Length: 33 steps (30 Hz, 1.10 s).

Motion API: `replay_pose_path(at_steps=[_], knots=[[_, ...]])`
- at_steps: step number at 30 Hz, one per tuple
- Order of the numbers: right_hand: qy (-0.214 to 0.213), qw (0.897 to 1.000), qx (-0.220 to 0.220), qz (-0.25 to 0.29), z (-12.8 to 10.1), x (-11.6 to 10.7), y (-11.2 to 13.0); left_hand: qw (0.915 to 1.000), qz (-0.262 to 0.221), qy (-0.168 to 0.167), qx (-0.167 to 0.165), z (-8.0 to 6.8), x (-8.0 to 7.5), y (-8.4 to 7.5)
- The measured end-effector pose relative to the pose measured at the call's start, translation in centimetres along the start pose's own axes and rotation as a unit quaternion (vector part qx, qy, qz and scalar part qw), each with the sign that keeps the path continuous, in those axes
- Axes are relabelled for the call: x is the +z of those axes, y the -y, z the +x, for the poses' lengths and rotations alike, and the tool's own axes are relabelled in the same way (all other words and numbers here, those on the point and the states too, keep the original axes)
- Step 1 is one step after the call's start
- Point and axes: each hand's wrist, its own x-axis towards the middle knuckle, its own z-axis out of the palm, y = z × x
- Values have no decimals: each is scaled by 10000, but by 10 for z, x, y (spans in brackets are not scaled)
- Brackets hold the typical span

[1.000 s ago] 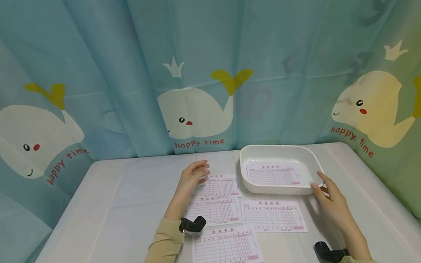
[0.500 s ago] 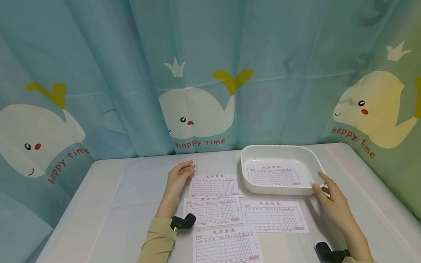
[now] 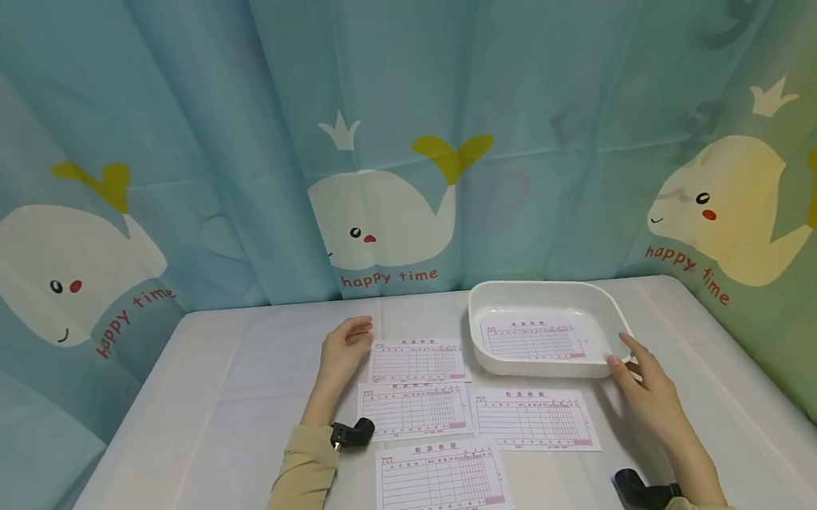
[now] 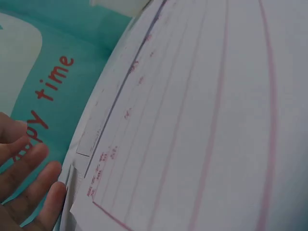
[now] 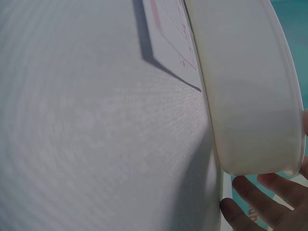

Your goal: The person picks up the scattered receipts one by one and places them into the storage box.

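Note:
My left hand [image 3: 344, 354] is beside the upper left corner of the farthest printed receipt slip [image 3: 417, 361], fingers loosely bent and holding nothing. In the left wrist view the fingers [image 4: 33, 183] show apart from the paper; contact at the corner cannot be made out. My right hand [image 3: 648, 396] holds the front right corner of a white plastic tray [image 3: 543, 368], thumb at the rim and fingers against the outer side. One receipt slip [image 3: 533, 338] lies inside that tray. Below the farthest slip are a second slip [image 3: 417, 410], a third [image 3: 533, 420] to the right and a nearest one [image 3: 441, 483].
A white cloth covers the table [image 3: 200, 447], which meets a blue-green curtain [image 3: 380, 73] with whale prints along its back edge. Black wrist cameras [image 3: 354, 433] are strapped to both wrists. The tray stands at the back right of the slips.
My left hand has moved left, off the farthest slip to its upper left corner, then stayed nearly still. The right hand and tray look unmoved.

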Motion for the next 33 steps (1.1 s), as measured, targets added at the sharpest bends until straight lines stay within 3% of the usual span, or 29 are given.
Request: replay_pose_path(at_steps=[4, 10, 18, 33], knots=[[0, 10000, -10, -12, 0, 0, -1, 9987, 470, 55, 188, -2, 1, 0], [-9, 10000, -12, -20, 0, 0, -3, 9944, 985, 321, 198, -5, 1, -2], [-5, 10000, -19, 14, 0, 0, -2, 9881, 1367, 533, 451, -7, 1, -1], [32, 10000, 49, -7, 0, -1, 1, 9771, 1902, 800, 525, -13, 4, -2]])
